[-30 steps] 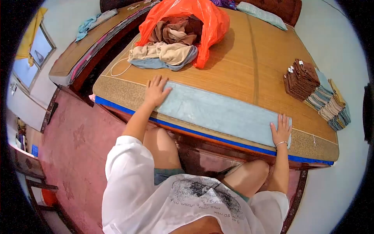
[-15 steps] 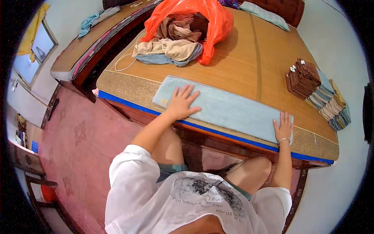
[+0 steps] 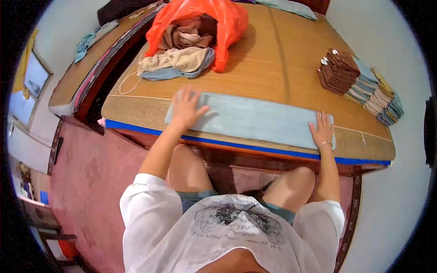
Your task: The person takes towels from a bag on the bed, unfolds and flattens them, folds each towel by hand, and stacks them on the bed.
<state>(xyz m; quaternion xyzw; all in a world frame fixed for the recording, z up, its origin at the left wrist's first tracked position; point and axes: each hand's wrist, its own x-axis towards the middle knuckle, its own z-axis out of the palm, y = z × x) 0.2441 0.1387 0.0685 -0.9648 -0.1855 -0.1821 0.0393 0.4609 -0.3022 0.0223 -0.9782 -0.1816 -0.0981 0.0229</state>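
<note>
A pale blue towel (image 3: 259, 119), folded into a long flat strip, lies along the near edge of the bed. My left hand (image 3: 185, 110) rests flat on its left end, fingers spread and pointing away from me. At the opposite end my right hand (image 3: 322, 130) lies flat too, fingers stretched out, with a bracelet at the wrist. Neither hand grips anything. The towel's far left corner is partly hidden under my left hand.
On the bed mat (image 3: 255, 59) an orange-red plastic bag (image 3: 234, 27) spills brown cloths, with beige and blue cloths (image 3: 177, 61) before it. Stacked folded brown towels (image 3: 337, 72) and blue, beige and yellow ones (image 3: 375, 95) stand right. A bench-like bed (image 3: 68, 88) is left.
My left hand has slid left toward the towel's end, covering where a yellow mark showed. My right hand stays on the right end. The whole view has shifted slightly.
</note>
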